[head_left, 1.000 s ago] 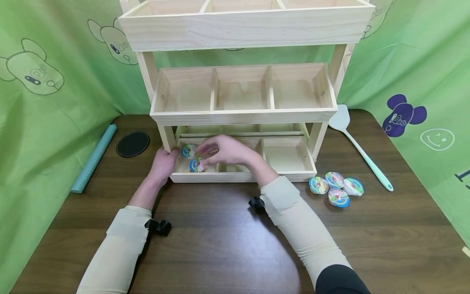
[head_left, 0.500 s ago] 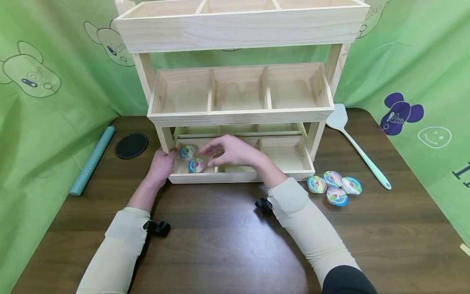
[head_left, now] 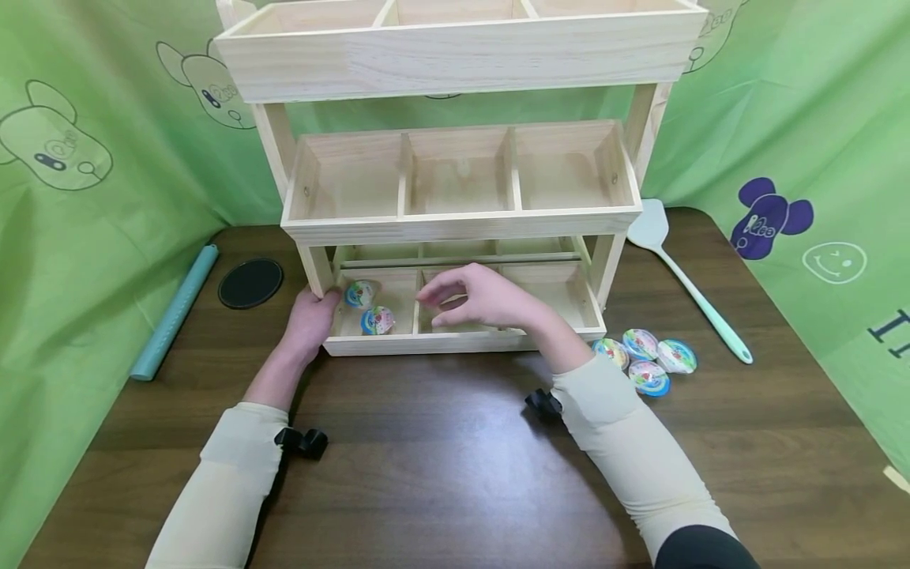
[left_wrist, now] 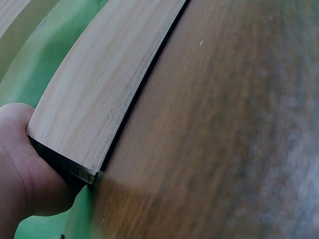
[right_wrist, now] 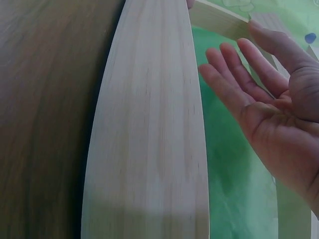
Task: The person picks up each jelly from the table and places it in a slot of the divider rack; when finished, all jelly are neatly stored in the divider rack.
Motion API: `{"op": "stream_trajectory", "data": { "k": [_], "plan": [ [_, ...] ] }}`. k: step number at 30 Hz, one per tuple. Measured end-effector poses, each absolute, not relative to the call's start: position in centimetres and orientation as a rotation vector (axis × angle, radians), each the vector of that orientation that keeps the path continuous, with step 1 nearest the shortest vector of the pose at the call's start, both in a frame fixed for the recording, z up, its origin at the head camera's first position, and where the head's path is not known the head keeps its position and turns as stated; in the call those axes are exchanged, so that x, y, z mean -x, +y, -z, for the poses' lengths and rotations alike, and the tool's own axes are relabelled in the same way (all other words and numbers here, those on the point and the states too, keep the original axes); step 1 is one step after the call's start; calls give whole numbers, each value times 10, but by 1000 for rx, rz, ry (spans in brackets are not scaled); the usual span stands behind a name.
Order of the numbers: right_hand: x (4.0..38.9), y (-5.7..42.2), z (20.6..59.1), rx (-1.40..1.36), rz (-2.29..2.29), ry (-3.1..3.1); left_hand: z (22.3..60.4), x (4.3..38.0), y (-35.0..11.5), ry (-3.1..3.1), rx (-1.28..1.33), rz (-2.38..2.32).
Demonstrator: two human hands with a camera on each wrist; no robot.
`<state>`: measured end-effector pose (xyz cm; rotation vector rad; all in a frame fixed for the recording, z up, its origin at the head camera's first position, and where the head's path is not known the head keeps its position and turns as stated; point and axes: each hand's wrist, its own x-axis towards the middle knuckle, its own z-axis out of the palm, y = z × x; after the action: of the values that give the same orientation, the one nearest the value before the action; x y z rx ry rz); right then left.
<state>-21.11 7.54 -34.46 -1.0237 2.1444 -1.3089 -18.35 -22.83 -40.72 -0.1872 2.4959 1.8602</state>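
Note:
Two small jelly cups with colourful printed lids lie in the left compartment of the shelf's bottom tray, the farther jelly cup (head_left: 359,294) apart from the nearer jelly cup (head_left: 377,321). My left hand (head_left: 313,321) grips the left end of the wooden shelf (head_left: 398,345) by the bottom tray; most of its fingers are hidden. Over the tray's middle compartment hovers my right hand (head_left: 478,298), its fingers loosely bent and nothing in them. In the right wrist view this right hand (right_wrist: 271,99) shows a bare palm. Several more jelly cups (head_left: 648,378) sit together on the table, right of the shelf.
The middle tray (head_left: 460,226) and top tray (head_left: 462,63) stand above the bottom one, each with dividers. A pale spatula (head_left: 700,300) lies at the right. At the left are a blue-green roll (head_left: 175,314) and a black disc (head_left: 250,283). Green cloth (head_left: 64,261) surrounds the table.
My right hand has drawn away from the two jelly cups and moved right, from the left compartment to above the middle one. My left hand keeps its hold on the shelf.

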Motion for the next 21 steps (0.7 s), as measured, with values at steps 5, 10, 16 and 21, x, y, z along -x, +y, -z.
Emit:
{"op": "stream_trajectory", "data": {
  "k": [5, 10, 16, 21],
  "plan": [
    [205, 86, 345, 1012, 1336, 2121, 406, 183, -229, 2476, 185, -1864],
    [201, 98, 343, 1026, 1355, 2099, 405, 183, -227, 2482, 183, -1860],
    [195, 115, 340, 1001, 1380, 2088, 406, 183, -227, 2488, 190, -1845],
    [190, 130, 338, 979, 1406, 2098, 407, 183, -228, 2482, 185, -1852]
  ]
}}
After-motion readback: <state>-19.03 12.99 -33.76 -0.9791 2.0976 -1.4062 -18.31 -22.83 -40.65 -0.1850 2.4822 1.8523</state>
